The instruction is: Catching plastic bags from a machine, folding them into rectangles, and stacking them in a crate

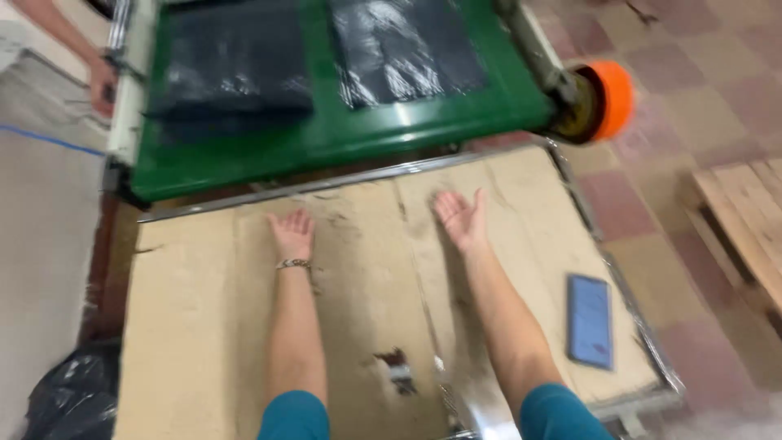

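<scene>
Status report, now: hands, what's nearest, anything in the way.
Left hand and right hand open, empty, over cardboard-covered table. Black bags on green conveyor ahead. Phone lies right.

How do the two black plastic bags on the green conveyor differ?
The left black plastic bag looks dull, thick and stacked; the right black plastic bag lies flat, thin and glossy with wrinkles. The left one sits nearer the green conveyor front edge. Both are dark, roughly rectangular, beyond the open hands.
</scene>
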